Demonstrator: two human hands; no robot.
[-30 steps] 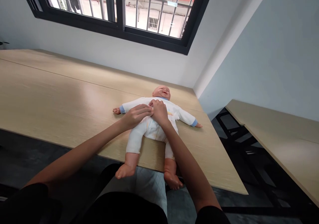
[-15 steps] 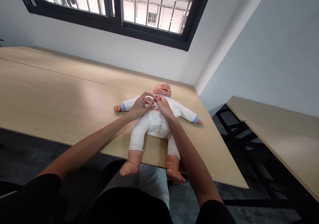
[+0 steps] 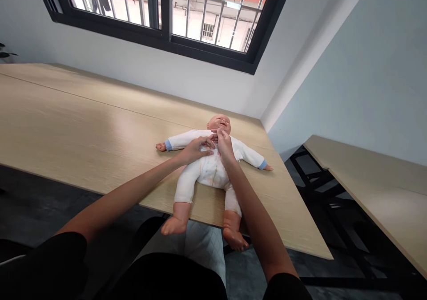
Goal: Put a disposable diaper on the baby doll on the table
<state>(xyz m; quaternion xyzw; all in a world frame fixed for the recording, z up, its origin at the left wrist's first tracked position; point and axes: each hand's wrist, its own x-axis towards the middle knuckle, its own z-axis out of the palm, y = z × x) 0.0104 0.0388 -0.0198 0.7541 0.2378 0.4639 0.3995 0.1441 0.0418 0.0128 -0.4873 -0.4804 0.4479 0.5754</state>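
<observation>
A baby doll (image 3: 213, 172) lies on its back on the wooden table (image 3: 110, 157), arms spread, feet past the front edge. It wears a white outfit with blue cuffs and faint coloured marks. On its chest rests my left hand (image 3: 199, 148), thumb apart from the fingers, with the fingertips close to my other hand. My right hand (image 3: 224, 144) is closed in a pinch at the top of the chest, just under the doll's chin. What lies between those fingertips is too small to make out, and the hands cover most of the doll's neckline.
Behind the table is a white wall (image 3: 133, 64) with a dark-framed, barred window (image 3: 213, 55). A second wooden table (image 3: 373, 175) with black legs stands to the right, across a gap. Part of a plant (image 3: 6, 54) shows at the far left.
My right hand has shifted slightly up towards the doll's chin. My left hand has slid a little down the chest, its thumb now farther from its fingers. The view has tilted slightly.
</observation>
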